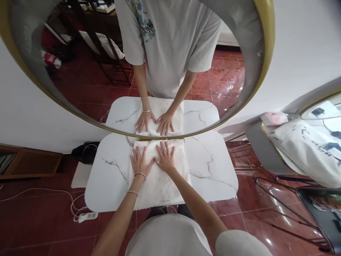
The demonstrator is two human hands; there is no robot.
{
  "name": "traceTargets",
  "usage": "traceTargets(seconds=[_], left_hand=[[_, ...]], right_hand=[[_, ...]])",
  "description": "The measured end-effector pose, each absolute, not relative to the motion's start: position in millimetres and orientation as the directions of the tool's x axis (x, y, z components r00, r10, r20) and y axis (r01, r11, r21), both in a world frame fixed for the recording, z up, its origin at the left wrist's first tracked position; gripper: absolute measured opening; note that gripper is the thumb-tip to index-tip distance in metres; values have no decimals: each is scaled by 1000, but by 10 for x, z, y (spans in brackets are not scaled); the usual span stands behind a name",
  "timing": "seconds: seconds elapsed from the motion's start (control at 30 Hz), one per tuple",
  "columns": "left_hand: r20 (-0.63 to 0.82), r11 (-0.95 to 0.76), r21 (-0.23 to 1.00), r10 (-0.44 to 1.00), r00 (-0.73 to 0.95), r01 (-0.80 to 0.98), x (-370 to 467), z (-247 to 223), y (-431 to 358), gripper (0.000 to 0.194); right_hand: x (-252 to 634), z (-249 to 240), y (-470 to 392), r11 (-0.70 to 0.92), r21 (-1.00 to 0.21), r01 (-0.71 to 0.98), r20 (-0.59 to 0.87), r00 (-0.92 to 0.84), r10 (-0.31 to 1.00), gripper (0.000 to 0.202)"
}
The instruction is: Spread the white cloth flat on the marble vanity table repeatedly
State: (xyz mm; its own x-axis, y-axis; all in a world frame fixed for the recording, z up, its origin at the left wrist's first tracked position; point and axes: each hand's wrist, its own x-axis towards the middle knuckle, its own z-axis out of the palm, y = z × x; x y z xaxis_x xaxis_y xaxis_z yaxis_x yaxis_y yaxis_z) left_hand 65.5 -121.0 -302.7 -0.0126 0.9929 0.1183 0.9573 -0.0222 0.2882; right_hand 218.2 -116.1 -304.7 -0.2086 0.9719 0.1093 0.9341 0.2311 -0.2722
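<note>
A white cloth (160, 190) with a scalloped edge lies flat over the middle of a white marble-patterned table (221, 170). My left hand (140, 164) rests palm down on the far left part of the cloth, fingers spread, with two bracelets on the wrist. Beside it, my right hand (165, 158) also presses flat on the cloth, fingers apart, a ring on one finger. The two thumbs meet or nearly meet. Neither hand grips anything. Slight wrinkles show in the cloth around the hands.
Against the table's far edge stands a large gold-rimmed round mirror (262, 67), reflecting my arms and the cloth. A power strip (87, 217) with cables lies on the red tile floor at left. On the right are a grey side unit with a white bag (306, 153) and a black chair (319, 209).
</note>
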Motion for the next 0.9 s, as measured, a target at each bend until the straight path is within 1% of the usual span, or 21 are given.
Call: traceTargets(seconds=[0.07,0.13,0.2,0.23,0.3,0.37,0.47,0.63,0.77,0.9], left_hand=[[123,-81,276,991,48,958,649,-3024,-1179,70],[119,-207,278,976,180,938,772,-3031,-1130,65],[116,-319,297,948,298,900,976,-3037,-1077,65],[120,-341,309,940,319,888,1085,-3037,-1056,67],[131,-326,325,945,300,888,1270,-3031,-1038,74],[137,-288,327,957,257,900,1363,-3021,-1055,78],[136,-277,313,960,246,908,1296,-3012,-1128,75],[130,-245,287,968,216,926,801,-3036,-1186,73],[122,-221,304,974,192,927,296,-3079,-1147,69],[150,-144,318,984,100,937,16,-3081,-1512,56]], right_hand=[[2177,-3054,-1182,215,-272,938,112,-191,975,62],[2300,-3065,-1220,187,-261,947,107,-165,981,60],[2504,-3080,-1267,135,-241,961,100,-114,988,59],[2615,-3088,-1291,108,-231,967,101,-86,991,58],[2812,-3104,-1333,74,-216,974,111,-51,992,59],[2934,-3116,-1361,74,-202,977,128,-49,991,61],[2926,-3124,-1379,91,-187,978,145,-64,987,65],[2487,-3092,-1393,137,-198,971,133,-112,985,66],[2000,-3077,-1374,146,-208,967,123,-123,985,66],[1691,-3101,-1333,155,-221,963,110,-133,985,65]])
